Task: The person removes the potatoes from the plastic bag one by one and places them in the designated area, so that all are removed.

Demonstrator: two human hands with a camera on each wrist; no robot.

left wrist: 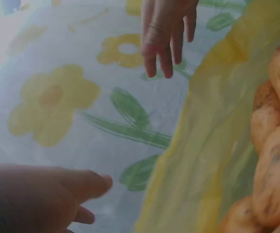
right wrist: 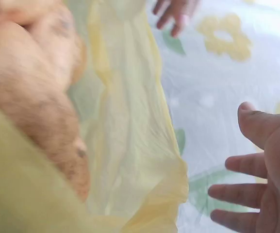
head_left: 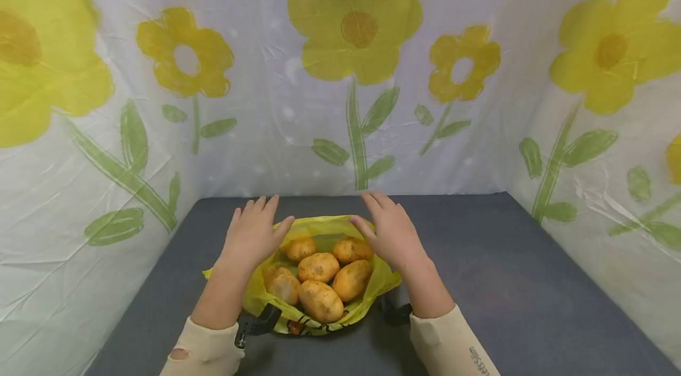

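Note:
Several potatoes (head_left: 318, 267) lie inside a yellow plastic bag (head_left: 383, 285) whose mouth is spread wide. My left hand (head_left: 252, 233) is over the bag's left edge, fingers straight and spread, thumb pointing inward. On the other side my right hand (head_left: 391, 230) mirrors it, fingers extended over the far right edge. Neither hand holds anything. The left wrist view shows the bag's side wall (left wrist: 193, 145) standing beside brown-marked potatoes (left wrist: 275, 165). In the right wrist view, the open right hand (right wrist: 261, 179) is apart from the bag's rim.
The bag rests on a dark grey table (head_left: 479, 281). A white cloth with yellow flowers (head_left: 255, 80) hangs around the back and both sides. Black wrist camera mounts (head_left: 260, 321) sit under the forearms, close to the bag's near side.

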